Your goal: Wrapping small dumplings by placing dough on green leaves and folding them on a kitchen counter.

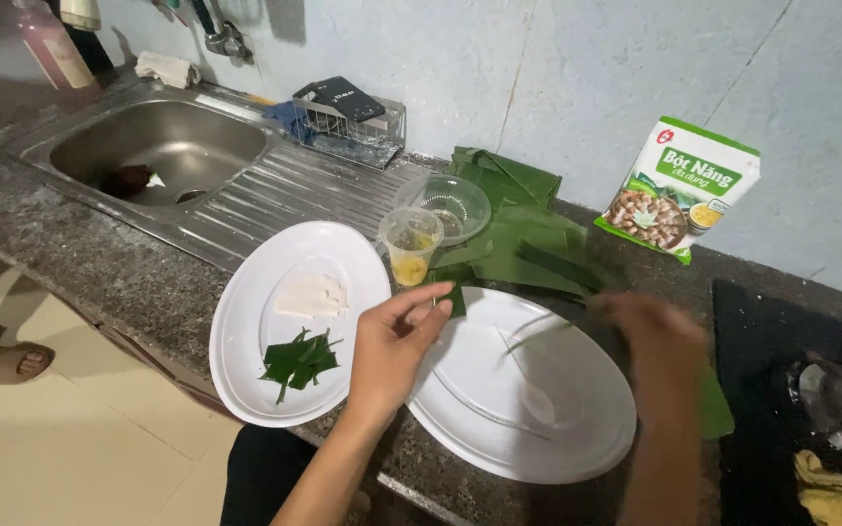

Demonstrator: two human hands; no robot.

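Head view: person is working at a dark stone surface (99, 268) beside a steel sink (148, 146).
Left hand (392, 346): fingers are pinching together on the end of a green leaf strip (453, 297), apparently anchoring it.
Right hand (660, 341): blurred in motion; grip cannot be told; it is lying at the strip's far end, seemingly drawing it taut.
Leaf strip: is stretching over the empty white oval plate (528, 429).
Left plate (246, 331): is carrying cut leaf pieces (299, 360) and white slices (312, 295).
Behind: plastic cup (409, 244) of yellow liquid, clear bowl (445, 205), folded leaves (518, 224), green packet (682, 190).
Far right: gas burner (830, 399), yellow cloth (840, 492).
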